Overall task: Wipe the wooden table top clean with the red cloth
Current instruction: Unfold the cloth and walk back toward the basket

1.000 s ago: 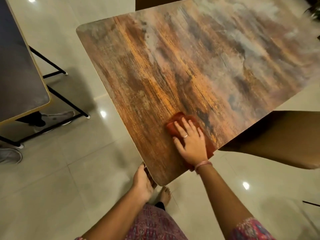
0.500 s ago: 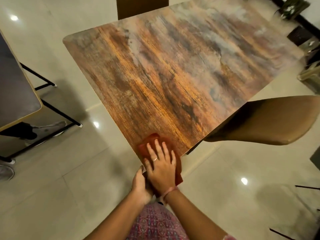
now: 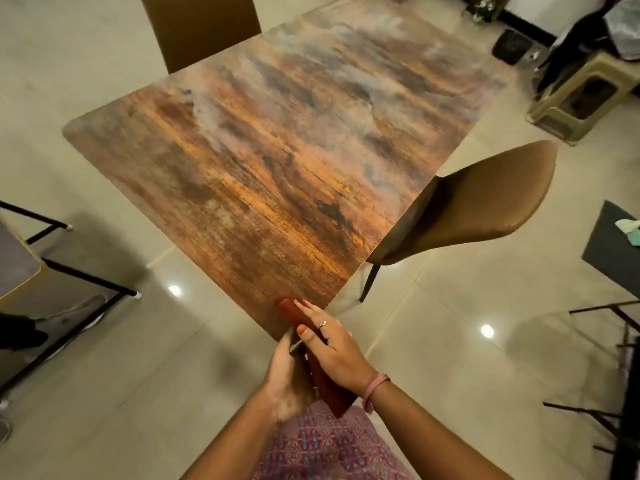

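Both grips meet at the surface (image 3: 277, 174) corner: our right hand (image 3: 329, 344) lies flat on the red cloth (image 3: 334, 398), hiding most; our left hand (image 3: 289, 379) cups beneath, its hold unclear.

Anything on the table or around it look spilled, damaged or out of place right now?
Nothing spilled or broken. Only oddity: the red cloth hangs off the table at its near corner, held between the right hand and left hand.

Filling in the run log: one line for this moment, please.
right hand: flat on folded red cloth | cloth: over near corner of wooden table top | left hand: cupped below corner
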`<state>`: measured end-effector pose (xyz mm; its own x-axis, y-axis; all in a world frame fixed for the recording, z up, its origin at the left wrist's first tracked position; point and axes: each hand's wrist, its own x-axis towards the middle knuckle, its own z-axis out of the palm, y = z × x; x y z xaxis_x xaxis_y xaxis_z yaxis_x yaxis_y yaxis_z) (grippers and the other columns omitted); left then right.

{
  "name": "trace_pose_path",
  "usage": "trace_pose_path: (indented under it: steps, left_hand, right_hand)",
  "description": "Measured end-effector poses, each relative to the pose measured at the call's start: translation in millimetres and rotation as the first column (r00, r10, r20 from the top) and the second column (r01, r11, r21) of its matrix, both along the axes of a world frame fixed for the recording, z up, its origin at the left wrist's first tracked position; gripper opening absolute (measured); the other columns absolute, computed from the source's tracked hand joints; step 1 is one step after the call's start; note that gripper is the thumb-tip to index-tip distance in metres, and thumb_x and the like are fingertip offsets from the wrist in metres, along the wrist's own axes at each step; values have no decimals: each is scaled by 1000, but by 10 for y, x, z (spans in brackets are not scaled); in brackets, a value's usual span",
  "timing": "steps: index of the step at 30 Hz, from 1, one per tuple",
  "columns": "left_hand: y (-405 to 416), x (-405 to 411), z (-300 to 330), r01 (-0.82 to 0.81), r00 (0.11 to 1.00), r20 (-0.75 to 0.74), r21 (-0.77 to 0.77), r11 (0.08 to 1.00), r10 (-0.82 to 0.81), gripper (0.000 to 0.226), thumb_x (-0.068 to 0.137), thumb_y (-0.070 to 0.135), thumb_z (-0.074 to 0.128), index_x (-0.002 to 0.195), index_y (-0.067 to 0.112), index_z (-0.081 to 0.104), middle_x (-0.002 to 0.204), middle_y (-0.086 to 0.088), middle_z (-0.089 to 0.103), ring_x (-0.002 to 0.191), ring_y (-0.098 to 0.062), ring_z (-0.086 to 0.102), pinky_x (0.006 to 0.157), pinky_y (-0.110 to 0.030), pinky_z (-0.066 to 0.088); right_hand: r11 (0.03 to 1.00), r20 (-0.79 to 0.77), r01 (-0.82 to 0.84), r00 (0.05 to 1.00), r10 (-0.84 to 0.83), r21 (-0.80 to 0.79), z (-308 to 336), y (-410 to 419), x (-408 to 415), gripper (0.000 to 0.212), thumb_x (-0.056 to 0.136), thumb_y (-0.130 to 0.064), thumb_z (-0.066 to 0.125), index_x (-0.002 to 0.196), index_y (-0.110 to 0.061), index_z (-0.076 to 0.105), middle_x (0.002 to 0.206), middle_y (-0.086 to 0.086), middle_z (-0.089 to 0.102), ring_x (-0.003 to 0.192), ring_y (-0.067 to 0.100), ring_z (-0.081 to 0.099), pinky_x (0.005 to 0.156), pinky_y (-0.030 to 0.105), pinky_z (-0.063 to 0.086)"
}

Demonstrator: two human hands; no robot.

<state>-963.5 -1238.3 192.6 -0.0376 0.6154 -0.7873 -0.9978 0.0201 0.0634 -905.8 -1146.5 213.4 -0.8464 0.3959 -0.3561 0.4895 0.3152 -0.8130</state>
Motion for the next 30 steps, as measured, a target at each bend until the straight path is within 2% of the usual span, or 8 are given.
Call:
trace_pose_path:
  steps: [3,6,9,12,17,22,26,30]
  left_hand:
    - [211,21,59,74,992,-110,61,995,-67,55,77,56,60,112,14,71,117,-17,67,104,-29,66,86,-42,49]
    - [455,77,122,229,944,-263,78,970,-202,54,79,54,60,116,16,69,117,-15,67,107,-27,65,83,-37,52]
    - [628,146,212,356,894,-327,103,929,-306,50,82,54,61,118,20,68,121,-10,66,112,-25,62,90,-38,53]
    - [761,172,262,488,825,-375,95,867,-423,59,81,52,66,128,18,58,127,-8,63,117,-24,59,105,-45,41]
    - [1110,309,405,664,665,-473,19,748,-578,57,74,39,75,122,11,62,117,-7,68,110,-23,63,96,-42,49]
    - [1583,573,490,701,550,-557,-98,707,-622,60,66,33,78,117,6,62,106,-11,72,103,-27,66,84,-42,55]
    - [2077,808,577,787,442,-578,-119,606,-687,57,65,39,74,111,6,65,98,-12,73,90,-25,70,72,-34,56]
    - [2673,1064,604,840,370,-587,-120,530,-720,47,78,40,69,113,10,66,101,-12,73,94,-28,69,77,-37,56]
  right_hand:
    - [891,-44,310,938,-343,-332,233,39,130,37,98,-39,49,133,-50,44,133,-7,58,119,11,57,102,34,47]
    - [539,73,540,747,-661,-647,380,149,308,43,83,-50,59,124,-37,61,110,-5,72,101,11,69,88,27,55]
    - [192,205,586,542,-815,-787,448,292,484,46,80,-50,65,119,-25,68,116,9,70,109,29,67,101,45,49]
    - [12,256,530,430,-865,-848,527,447,670,46,83,-48,61,112,-14,73,116,18,69,108,36,66,95,47,52]
    - [-80,273,493,332,-903,-866,551,705,961,52,93,-46,41,115,-9,71,116,21,68,103,34,67,89,44,55]
    - [37,133,557,263,-956,-830,550,1100,1337,33,92,-23,55,121,-35,65,111,-1,73,104,25,68,80,37,57]
    - [-29,172,549,211,-962,-835,495,1486,1729,60,76,-8,73,133,-19,53,118,8,70,109,25,66,83,35,58]
    - [-69,251,527,283,-926,-847,539,1971,2139,39,65,-14,80,102,-2,75,110,18,71,99,24,71,78,30,59]
